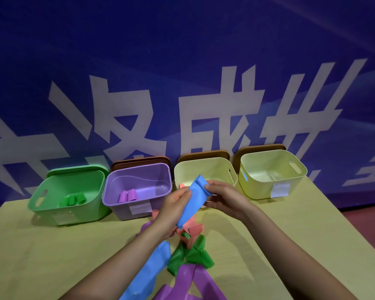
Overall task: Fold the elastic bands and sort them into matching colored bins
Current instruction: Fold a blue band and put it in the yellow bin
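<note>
Right hand (223,197) grip: fingertips pinch top end of blue band (193,200). Left hand (171,210) grip: thumb and fingers curl round band's middle. Band held in air above loose pile (188,252) at counter (52,256) centre, long axis tilted, upper end toward far edge. Judgement: blue-marked yellow bin (271,174) at far right corner lies nearer right hand; fold first, then drop there.
</note>
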A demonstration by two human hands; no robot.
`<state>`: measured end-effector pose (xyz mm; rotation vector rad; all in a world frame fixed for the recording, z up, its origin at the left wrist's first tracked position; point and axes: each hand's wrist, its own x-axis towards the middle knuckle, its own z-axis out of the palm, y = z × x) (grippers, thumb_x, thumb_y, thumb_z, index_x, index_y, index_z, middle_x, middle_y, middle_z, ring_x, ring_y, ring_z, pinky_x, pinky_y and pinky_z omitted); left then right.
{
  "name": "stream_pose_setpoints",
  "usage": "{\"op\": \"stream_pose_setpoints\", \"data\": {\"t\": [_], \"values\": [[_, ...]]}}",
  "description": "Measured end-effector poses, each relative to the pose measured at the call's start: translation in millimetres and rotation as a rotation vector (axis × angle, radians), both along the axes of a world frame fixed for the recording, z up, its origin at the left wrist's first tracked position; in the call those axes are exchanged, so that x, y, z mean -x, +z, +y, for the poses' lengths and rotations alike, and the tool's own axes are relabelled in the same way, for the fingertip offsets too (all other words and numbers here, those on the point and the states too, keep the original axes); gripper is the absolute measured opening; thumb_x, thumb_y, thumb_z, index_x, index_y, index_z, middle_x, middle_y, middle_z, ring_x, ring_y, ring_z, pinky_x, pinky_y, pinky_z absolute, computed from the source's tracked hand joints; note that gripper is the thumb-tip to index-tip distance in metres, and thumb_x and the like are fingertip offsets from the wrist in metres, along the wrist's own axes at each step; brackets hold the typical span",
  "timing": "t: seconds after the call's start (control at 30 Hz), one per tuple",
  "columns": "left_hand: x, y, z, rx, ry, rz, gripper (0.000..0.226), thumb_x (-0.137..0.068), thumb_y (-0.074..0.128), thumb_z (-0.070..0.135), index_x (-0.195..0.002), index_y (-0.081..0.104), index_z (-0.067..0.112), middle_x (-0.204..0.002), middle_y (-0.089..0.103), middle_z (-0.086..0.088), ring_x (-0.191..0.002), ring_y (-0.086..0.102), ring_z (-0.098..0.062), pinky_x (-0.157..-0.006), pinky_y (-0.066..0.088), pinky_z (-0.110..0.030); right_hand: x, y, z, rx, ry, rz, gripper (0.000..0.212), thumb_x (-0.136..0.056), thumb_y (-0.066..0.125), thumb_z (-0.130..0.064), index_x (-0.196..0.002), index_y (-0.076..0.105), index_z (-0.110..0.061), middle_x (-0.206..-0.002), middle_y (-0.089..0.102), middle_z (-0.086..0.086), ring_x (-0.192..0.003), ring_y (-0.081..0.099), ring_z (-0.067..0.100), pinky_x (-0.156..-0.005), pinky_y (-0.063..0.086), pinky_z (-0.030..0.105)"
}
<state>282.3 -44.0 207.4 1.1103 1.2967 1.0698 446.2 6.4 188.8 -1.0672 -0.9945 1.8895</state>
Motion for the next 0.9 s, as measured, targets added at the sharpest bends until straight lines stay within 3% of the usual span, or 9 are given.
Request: {"op": "stream_pose_setpoints", "data": {"t": [0.1, 0.17, 0.27, 0.4, 0.47, 0.57, 0.67, 0.77, 0.9], "values": [[-3.9, -1.3, 3.6, -0.002, -0.003, 0.074, 0.018, -0.099, 0.047, 0.013, -0.09, 0.06, 0.023, -0.081, 0.06, 0.005, -0.073, 0.052, -0.01, -0.061, 0.04, -0.017, 1.1, -2.9, -1.4, -0.076, -0.096, -0.185, 0.018, -0.093, 0.056, -0.01, -0.108, 0.063, -0.003, -0.089, 0.063, 0.012, -0.08, 0.06, 0.021, -0.072, 0.055, 0.028], [-6.4, -5.5, 7.9, -0.002, -0.009, 0.16, 0.018, -0.099, 0.047, 0.013, -0.087, 0.06, 0.016, -0.081, 0.057, -0.006, -0.072, 0.048, -0.017, -0.06, 0.037, -0.025, 1.5, -7.5, -1.0, -0.128, -0.184, -0.29, 0.015, -0.09, 0.06, -0.009, -0.104, 0.064, -0.003, -0.084, 0.063, 0.012, -0.072, 0.06, 0.021, -0.066, 0.053, 0.027], [-12.9, -11.3, 13.7, 0.022, -0.033, 0.257, 0.017, -0.098, 0.048, 0.012, -0.084, 0.057, 0.011, -0.081, 0.051, -0.012, -0.073, 0.043, -0.019, -0.066, 0.03, -0.028, 1.9, -13.2, -1.8, -0.173, -0.308, -0.32, 0.007, -0.088, 0.062, -0.005, -0.094, 0.065, -0.007, -0.083, 0.064, 0.014, -0.068, 0.061, 0.023, -0.063, 0.053, 0.027], [-22.4, -16.5, 19.3, 0.047, -0.03, 0.276, 0.018, -0.098, 0.047, 0.011, -0.081, 0.054, 0.014, -0.081, 0.051, -0.013, -0.074, 0.044, -0.02, -0.066, 0.031, -0.028, -0.4, -19.2, 0.4, -0.248, -0.427, -0.361, 0.01, -0.087, 0.064, -0.002, -0.089, 0.065, -0.011, -0.083, 0.065, 0.013, -0.066, 0.062, 0.018, -0.053, 0.049, 0.018], [-25.6, -20.1, 21.6, 0.064, -0.017, 0.267, 0.018, -0.098, 0.047, 0.011, -0.081, 0.055, 0.013, -0.076, 0.052, -0.009, -0.072, 0.044, -0.02, -0.061, 0.031, -0.028, -2.2, -23.0, 1.5, -0.333, -0.43, -0.426, 0.012, -0.087, 0.063, -0.004, -0.09, 0.066, -0.015, -0.084, 0.067, 0.007, -0.074, 0.064, 0.019, -0.059, 0.05, 0.019], [-30.5, -22.4, 26.2, 0.082, 0.033, 0.228, 0.023, -0.096, 0.049, 0.009, -0.075, 0.058, 0.012, -0.072, 0.051, -0.007, -0.073, 0.044, -0.02, -0.057, 0.03, -0.028, -5.7, -28.7, -3.3, -0.631, -0.396, -0.708, 0.014, -0.085, 0.063, -0.007, -0.093, 0.07, -0.017, -0.082, 0.068, -0.006, -0.071, 0.06, 0.004, -0.065, 0.044, 0.013], [-36.1, -20.4, 29.1, 0.14, 0.1, 0.105, 0.015, -0.096, 0.054, 0.018, -0.087, 0.063, 0.012, -0.071, 0.055, -0.007, -0.065, 0.048, -0.02, -0.048, 0.032, -0.023, -8.4, -31.8, -9.4, -0.899, -0.362, -0.86, 0.021, -0.084, 0.061, -0.009, -0.102, 0.072, -0.013, -0.092, 0.072, -0.003, -0.08, 0.059, 0.004, -0.071, 0.042, 0.009], [-40.4, -19.6, 29.7, 0.207, 0.141, 0.011, 0.02, -0.093, 0.059, 0.03, -0.083, 0.064, 0.013, -0.055, 0.047, -0.003, -0.047, 0.039, -0.013, -0.043, 0.026, -0.022, -18.2, -28.1, -8.3, -0.943, -0.261, -0.884, 0.025, -0.089, 0.061, -0.012, -0.112, 0.07, -0.013, -0.106, 0.072, 0.0, -0.093, 0.064, 0.011, -0.084, 0.049, 0.02], [-45.0, -16.6, 31.4, 0.26, 0.163, -0.037, 0.024, -0.09, 0.063, 0.034, -0.079, 0.064, 0.013, -0.06, 0.048, -0.002, -0.047, 0.038, -0.011, -0.046, 0.028, -0.023, -29.0, -20.1, -8.2, -0.927, -0.125, -0.839, 0.032, -0.093, 0.05, -0.018, -0.12, 0.067, -0.012, -0.113, 0.069, 0.001, -0.103, 0.062, 0.011, -0.091, 0.048, 0.023]]}}
